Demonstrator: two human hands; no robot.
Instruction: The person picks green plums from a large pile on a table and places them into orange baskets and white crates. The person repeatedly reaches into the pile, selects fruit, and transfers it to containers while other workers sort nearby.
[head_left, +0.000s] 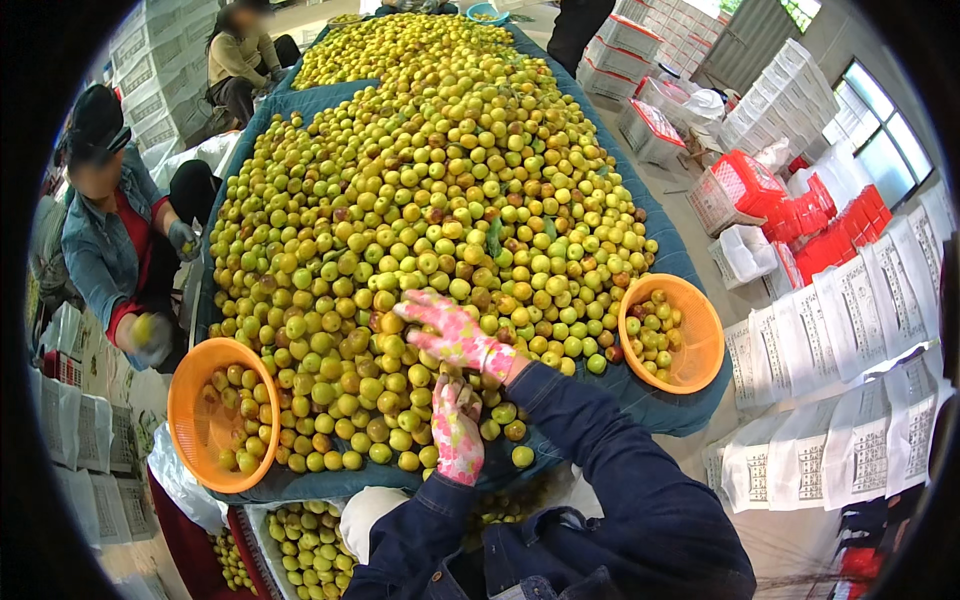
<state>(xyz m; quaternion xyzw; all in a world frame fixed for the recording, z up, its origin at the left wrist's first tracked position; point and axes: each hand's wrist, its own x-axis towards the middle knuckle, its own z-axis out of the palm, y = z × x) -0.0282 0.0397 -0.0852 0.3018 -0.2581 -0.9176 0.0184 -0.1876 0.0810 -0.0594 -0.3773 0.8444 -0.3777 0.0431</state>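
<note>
A large heap of green-yellow jujube fruits (420, 195), some blotched brown, covers a cloth-draped table. My right hand (457, 334), in a pink floral glove, reaches across to the left over the heap, fingers spread and touching fruit. Below it, near the table's front edge, my left hand (457, 435) in a matching glove has its fingers curled upward; whether a fruit lies in it cannot be told. An orange plastic basket (182, 420) with fruits stands at the front left corner. Another orange basket (709, 337) with fruits sits at the right edge.
A crate lined with white plastic (259, 517) holds fruits below the table's front edge. At the left sits a co-worker (112, 225) with gloved hands; another person (240, 60) sits farther back. Lined crates (832, 442) are stacked at right, near red crate lids (840, 232).
</note>
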